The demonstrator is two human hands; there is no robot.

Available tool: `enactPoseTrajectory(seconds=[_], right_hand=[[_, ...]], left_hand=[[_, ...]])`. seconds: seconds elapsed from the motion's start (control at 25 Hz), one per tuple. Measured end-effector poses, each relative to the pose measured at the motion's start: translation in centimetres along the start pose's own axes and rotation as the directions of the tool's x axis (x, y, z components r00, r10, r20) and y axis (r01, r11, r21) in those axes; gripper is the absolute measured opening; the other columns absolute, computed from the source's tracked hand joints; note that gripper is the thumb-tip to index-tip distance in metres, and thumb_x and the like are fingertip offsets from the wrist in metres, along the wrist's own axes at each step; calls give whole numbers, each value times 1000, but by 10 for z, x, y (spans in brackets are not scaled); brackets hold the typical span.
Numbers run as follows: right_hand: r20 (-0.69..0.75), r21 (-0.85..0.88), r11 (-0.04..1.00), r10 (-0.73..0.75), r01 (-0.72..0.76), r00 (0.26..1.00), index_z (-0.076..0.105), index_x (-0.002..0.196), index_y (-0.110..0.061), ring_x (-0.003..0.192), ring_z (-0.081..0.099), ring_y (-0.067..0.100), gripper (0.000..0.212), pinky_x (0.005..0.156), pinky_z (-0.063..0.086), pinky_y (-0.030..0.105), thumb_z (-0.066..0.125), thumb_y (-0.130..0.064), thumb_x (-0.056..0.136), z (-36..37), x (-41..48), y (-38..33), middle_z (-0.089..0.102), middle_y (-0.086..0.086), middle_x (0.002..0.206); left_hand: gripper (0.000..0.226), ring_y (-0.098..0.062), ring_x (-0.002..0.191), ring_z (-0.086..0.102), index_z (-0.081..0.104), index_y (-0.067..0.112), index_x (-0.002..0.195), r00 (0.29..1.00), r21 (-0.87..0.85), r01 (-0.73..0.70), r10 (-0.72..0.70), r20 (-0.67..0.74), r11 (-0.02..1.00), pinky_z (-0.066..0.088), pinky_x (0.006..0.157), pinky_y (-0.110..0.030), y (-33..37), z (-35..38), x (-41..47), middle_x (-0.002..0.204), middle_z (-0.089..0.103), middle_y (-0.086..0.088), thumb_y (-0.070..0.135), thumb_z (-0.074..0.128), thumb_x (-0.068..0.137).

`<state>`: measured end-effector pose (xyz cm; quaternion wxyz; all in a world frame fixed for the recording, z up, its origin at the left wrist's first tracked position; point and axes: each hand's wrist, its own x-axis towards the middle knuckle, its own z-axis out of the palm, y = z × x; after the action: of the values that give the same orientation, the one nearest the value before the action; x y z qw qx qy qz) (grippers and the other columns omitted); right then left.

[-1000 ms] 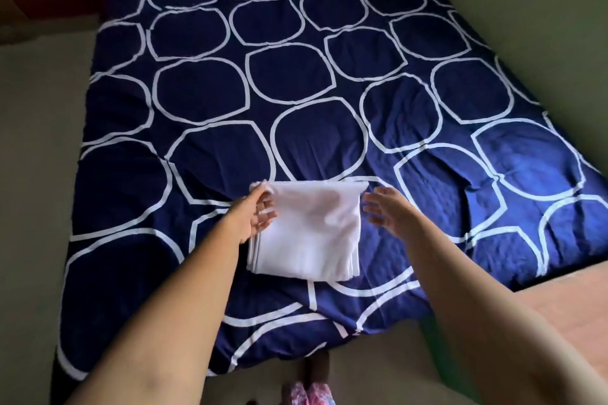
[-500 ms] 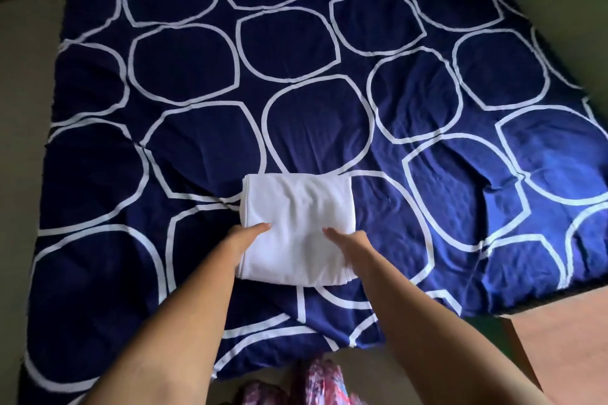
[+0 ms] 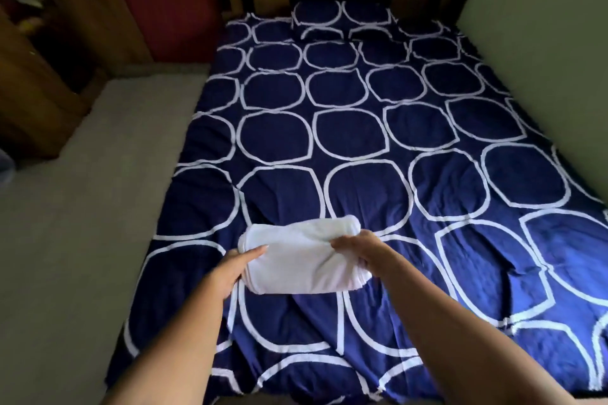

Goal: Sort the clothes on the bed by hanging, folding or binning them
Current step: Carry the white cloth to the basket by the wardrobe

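Gripping folded white garment [image 3: 296, 260] from both sides near foot of bed [image 3: 362, 138] — left hand [image 3: 235, 268] clamps left edge, thumb on top; right hand [image 3: 357, 248] bunches cloth at right, fingers curled into it. Risk: stacked layers could slip, near edge sagging open, fold collapsing if carried so; likely cause — right-hand pinch puckering top layer. Garment looks soft, thick, plain white, rounded at far fold, creases radiating from right grip; resting on bed or just above, unclear
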<state>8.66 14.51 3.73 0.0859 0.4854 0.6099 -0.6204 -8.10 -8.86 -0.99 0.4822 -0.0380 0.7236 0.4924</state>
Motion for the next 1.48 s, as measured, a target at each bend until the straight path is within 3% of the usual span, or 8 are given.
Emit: enactPoseTrajectory(seconds=[0.24, 0.32, 0.44, 0.6, 0.88, 1.12, 1.32, 1.48], right_hand=[[153, -501, 742, -431, 446, 889, 62, 112, -10, 94, 58, 20, 43, 78, 45, 28, 79, -23, 74, 153, -97, -175, 62, 5, 97], [278, -702, 454, -534, 548, 798, 60, 118, -10, 107, 59, 28, 50, 88, 48, 33, 76, -28, 75, 224, -129, -220, 62, 11, 112], [439, -844, -2, -577, 536, 689, 58, 120, -17, 111, 59, 31, 49, 86, 44, 35, 74, -28, 75, 339, -192, -264, 61, 9, 116], [532, -842, -307, -607, 444, 590, 62, 115, -20, 118, 56, 22, 33, 97, 35, 36, 65, -16, 82, 463, -247, -295, 60, 3, 125], [697, -714, -442, -520, 542, 494, 62, 120, -17, 116, 57, 27, 44, 94, 45, 36, 73, -24, 78, 637, -265, -340, 60, 6, 125], [753, -650, -422, -249, 632, 609, 61, 120, 1, 107, 60, 24, 50, 77, 41, 19, 77, -22, 78, 744, -241, -439, 63, 12, 120], [742, -664, -406, -255, 628, 620, 51, 134, -7, 121, 52, 30, 75, 101, 40, 32, 80, -37, 72, 786, -188, -545, 55, 9, 132], [687, -727, -346, -362, 594, 630, 52, 132, -4, 115, 56, 30, 68, 95, 45, 33, 80, -29, 74, 796, -130, -628, 57, 12, 129]], left_hand=[[42, -21, 98, 60, 61, 13, 114, 962, 94, -80, 101, -253, 992, 43, 88, -31, 35, -161, -121, 111, 65, -4, 41, 69, 84], [43, -26, 99, 61, 60, 7, 115, 906, 317, -83, 205, -372, 945, 45, 80, -32, 36, -234, -160, 114, 64, -12, 40, 66, 88], [59, -28, 114, 59, 54, 5, 130, 768, 540, -84, 400, -500, 837, 44, 95, -32, 27, -359, -238, 129, 59, -16, 37, 73, 83], [61, -23, 124, 50, 46, 17, 138, 671, 786, -53, 605, -428, 616, 39, 99, -29, 12, -491, -333, 142, 48, -5, 37, 69, 85], [54, -17, 114, 58, 55, 42, 122, 590, 844, 61, 663, -460, 532, 49, 88, -30, 13, -632, -376, 129, 55, 13, 59, 70, 73], [47, -21, 115, 56, 58, 20, 128, 659, 848, 17, 632, -408, 530, 37, 83, -19, 71, -739, -323, 132, 56, -1, 29, 71, 84], [50, -21, 110, 57, 57, 23, 127, 675, 837, -43, 633, -379, 546, 47, 94, -30, 172, -820, -258, 132, 56, -3, 36, 72, 82], [49, -20, 108, 59, 57, 16, 126, 672, 826, -161, 673, -309, 540, 48, 88, -28, 254, -870, -193, 123, 60, -6, 27, 75, 82]])
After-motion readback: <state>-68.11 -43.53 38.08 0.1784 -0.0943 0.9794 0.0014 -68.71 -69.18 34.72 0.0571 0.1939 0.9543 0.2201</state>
